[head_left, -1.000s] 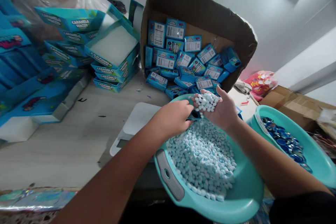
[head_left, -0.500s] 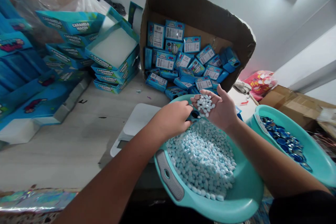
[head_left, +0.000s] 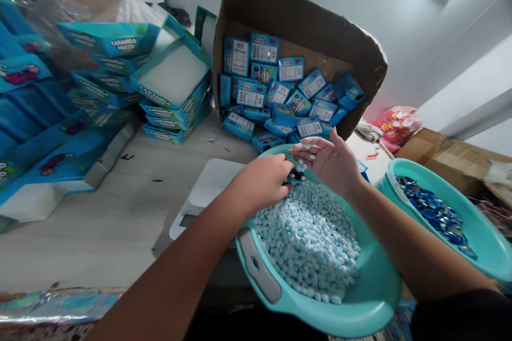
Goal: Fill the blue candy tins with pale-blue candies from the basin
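My left hand (head_left: 266,178) is closed around a small blue candy box (head_left: 295,177), mostly hidden by the fingers, its dark opening facing my other hand. My right hand (head_left: 334,162) is tilted beside that opening, palm up and fingers stretched out. A few pale candies (head_left: 301,165) slide from its fingers toward the box, and one or two still cling to the fingers. Below both hands, a turquoise tub (head_left: 378,287) holds a heap of small white and light-blue candies (head_left: 312,245).
A cardboard carton (head_left: 280,5) full of blue candy boxes lies behind the tub. A white scale (head_left: 214,181) stands left of it. Stacked blue display trays (head_left: 172,74) fill the left side. Another turquoise tub (head_left: 480,218) at right holds shiny blue discs (head_left: 434,216).
The pile of candies on my right palm has mostly gone toward the box opening as the hand tipped. My left hand stays in place.
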The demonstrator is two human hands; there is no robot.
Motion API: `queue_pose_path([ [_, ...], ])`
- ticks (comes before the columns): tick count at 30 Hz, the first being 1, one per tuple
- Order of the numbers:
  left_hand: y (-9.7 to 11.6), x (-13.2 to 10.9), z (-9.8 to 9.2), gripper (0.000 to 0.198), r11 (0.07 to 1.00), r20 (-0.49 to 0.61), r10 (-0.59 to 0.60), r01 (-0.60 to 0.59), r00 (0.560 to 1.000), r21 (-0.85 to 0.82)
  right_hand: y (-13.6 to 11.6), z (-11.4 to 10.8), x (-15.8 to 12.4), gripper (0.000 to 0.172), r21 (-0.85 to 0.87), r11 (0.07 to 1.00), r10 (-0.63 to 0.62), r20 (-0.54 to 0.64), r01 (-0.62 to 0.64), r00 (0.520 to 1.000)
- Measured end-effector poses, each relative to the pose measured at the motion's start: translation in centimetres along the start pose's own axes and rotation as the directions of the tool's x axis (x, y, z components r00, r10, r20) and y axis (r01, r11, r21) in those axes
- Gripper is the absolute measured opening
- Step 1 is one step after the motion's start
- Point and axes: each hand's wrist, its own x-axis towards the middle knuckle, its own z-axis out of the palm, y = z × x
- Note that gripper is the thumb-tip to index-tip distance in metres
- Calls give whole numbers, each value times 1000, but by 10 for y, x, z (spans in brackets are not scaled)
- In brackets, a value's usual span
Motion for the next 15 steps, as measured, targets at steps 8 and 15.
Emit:
queue_pose_path([
  [8, 1, -1, -1, 46, 999, -181, 16, -22, 983, -34, 32, -24, 17, 28, -221, 972, -13, -407, -84, 914],
  [15, 1, 1, -9, 45, 989, -558, -54, -31, 828, -143, 82, -4, 1, 24, -465, 883, -127, -354, -57, 927],
])
